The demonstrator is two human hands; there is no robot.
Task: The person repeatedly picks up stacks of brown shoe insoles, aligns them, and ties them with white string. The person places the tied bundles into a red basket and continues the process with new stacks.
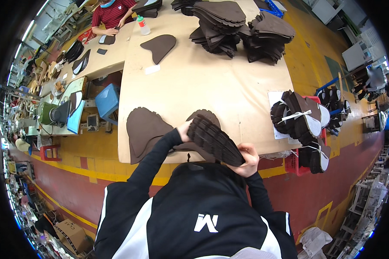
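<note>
A thick stack of dark brown cut pieces [215, 140] with notched edges is held in front of my body, over the table's near edge. My left hand [185, 131] is closed on its far left end, fingers partly hidden behind it. At the near right end, my right hand [247, 159] grips the stack with the thumb and fingers around it. Under and beside my left forearm lie flat brown pieces [145, 131], one overlapping another. A further brown piece [205, 115] shows behind the held stack.
Tall piles of brown pieces [220, 28] stand at the table's [212, 86] far right. One loose piece [160, 46] and a bottle [143, 26] lie farther back. Tied bundles [300, 116] sit at the right edge by a red crate [293, 163]. A co-worker [112, 17] works far left.
</note>
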